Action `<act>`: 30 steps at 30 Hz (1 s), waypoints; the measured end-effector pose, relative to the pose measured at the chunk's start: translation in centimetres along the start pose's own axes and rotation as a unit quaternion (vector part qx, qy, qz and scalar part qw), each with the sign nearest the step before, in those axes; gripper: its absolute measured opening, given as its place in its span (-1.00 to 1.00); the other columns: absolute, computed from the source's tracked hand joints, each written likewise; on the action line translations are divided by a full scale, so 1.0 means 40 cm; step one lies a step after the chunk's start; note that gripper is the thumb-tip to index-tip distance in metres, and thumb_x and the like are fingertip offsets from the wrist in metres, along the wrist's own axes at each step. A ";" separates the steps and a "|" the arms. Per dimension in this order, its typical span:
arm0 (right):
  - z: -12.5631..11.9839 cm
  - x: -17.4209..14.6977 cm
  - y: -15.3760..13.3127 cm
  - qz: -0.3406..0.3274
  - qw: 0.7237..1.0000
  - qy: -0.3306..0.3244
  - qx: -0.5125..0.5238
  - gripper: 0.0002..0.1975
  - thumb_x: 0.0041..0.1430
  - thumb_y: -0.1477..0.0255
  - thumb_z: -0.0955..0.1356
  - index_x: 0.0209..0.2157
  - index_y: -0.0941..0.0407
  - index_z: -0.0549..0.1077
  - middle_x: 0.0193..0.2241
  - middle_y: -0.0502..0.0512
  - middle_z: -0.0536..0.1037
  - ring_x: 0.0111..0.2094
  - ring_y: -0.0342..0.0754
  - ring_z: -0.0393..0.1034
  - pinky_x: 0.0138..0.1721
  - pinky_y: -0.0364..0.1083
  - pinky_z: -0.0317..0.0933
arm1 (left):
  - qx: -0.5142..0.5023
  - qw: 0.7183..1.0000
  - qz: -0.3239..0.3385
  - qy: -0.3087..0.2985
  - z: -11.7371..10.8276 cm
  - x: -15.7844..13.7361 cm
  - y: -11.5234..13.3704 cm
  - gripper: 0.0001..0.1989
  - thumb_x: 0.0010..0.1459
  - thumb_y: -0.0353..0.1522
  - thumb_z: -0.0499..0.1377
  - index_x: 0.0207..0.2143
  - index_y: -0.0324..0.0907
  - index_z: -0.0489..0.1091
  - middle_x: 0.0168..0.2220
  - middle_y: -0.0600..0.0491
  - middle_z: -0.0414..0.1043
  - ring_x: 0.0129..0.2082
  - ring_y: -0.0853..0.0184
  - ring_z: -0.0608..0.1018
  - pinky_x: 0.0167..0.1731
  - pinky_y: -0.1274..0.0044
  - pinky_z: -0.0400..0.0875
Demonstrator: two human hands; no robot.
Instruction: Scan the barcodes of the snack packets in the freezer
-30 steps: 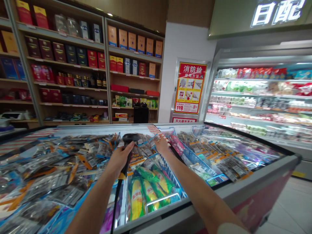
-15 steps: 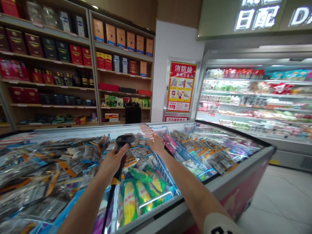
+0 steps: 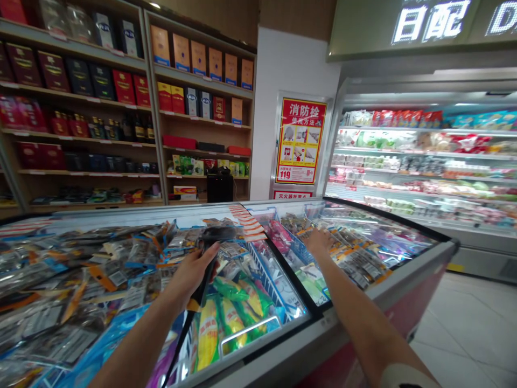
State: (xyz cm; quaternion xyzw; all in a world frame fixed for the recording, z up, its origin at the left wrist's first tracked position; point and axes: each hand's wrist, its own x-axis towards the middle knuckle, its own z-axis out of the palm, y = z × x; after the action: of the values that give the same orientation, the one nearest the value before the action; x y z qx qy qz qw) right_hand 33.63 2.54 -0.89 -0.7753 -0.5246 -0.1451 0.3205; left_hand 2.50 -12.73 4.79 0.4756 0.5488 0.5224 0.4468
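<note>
My left hand (image 3: pixel 196 275) is wrapped round the handle of a black barcode scanner (image 3: pixel 218 234), whose head points away over the freezer and whose cord hangs down toward me. Below it, yellow and green corn packs (image 3: pixel 230 318) lie in a wire basket inside the chest freezer (image 3: pixel 266 350). My right hand (image 3: pixel 320 241) reaches over the right-hand glass section, fingers stretched forward and slightly blurred, with nothing seen in them. Packaged goods with orange strips (image 3: pixel 359 256) lie beneath and beside it. Whether the fingers touch the glass I cannot tell.
Many loose packets (image 3: pixel 109 275) fill the freezer's left part. A striped tape (image 3: pixel 247 222) marks the glass by its black edge (image 3: pixel 297 285). Behind stand shelves of boxed goods (image 3: pixel 216 64), a red fire-hydrant notice (image 3: pixel 301 141) and a lit chilled display (image 3: pixel 424 161).
My right hand has moved right, from beside the striped tape and black glass edge to over the right-hand section. My left hand and the scanner have shifted slightly right.
</note>
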 end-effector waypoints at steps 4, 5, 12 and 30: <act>-0.005 0.003 -0.023 -0.023 0.999 -0.033 0.027 -0.59 -0.12 0.48 0.31 -0.14 0.26 0.31 -0.22 0.35 0.40 -0.14 0.14 0.27 -0.20 0.02 0.12 | -0.026 1.000 -0.002 -0.006 0.009 -0.013 0.007 -0.59 -0.21 -0.03 0.13 -0.64 -0.22 0.22 -0.72 0.14 0.26 -0.74 0.50 0.29 -0.73 0.65 0.15; -0.005 0.005 -0.029 -0.024 0.998 -0.045 0.044 -0.61 -0.09 0.51 0.28 -0.14 0.26 0.31 -0.23 0.32 0.41 -0.15 0.09 0.29 -0.20 -0.02 0.12 | -0.035 0.999 -0.004 -0.016 0.012 -0.015 0.008 -0.59 -0.20 -0.04 0.13 -0.63 -0.22 0.22 -0.71 0.14 0.27 -0.73 0.50 0.29 -0.73 0.65 0.15; -0.024 -0.006 -0.049 0.022 0.990 -0.076 0.113 -0.77 -0.01 0.47 0.22 -0.28 0.16 0.40 -0.31 0.16 0.47 -0.24 0.01 0.34 -0.26 -0.10 0.14 | -0.059 0.995 -0.018 -0.074 0.029 -0.012 -0.015 -0.58 -0.14 -0.03 0.08 -0.58 -0.24 0.25 -0.68 0.11 0.31 -0.71 0.49 0.32 -0.69 0.63 0.20; 0.049 -0.043 -0.159 0.100 0.818 -0.032 0.566 -0.74 -0.10 0.49 0.19 -0.32 0.18 0.37 -0.38 0.09 0.48 -0.31 -0.06 0.34 -0.25 -0.10 0.19 | -0.119 0.985 -0.029 -0.120 0.154 0.006 0.023 -0.61 -0.14 -0.08 0.13 -0.54 -0.27 0.28 -0.66 0.10 0.32 -0.71 0.50 0.33 -0.70 0.64 0.21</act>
State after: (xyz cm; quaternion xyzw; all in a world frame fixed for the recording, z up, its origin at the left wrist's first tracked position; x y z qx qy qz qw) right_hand 26.96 4.11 -1.13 -0.5101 -0.4438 0.2352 0.6982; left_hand 8.61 -11.60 5.38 0.4623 0.4388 0.5100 0.5777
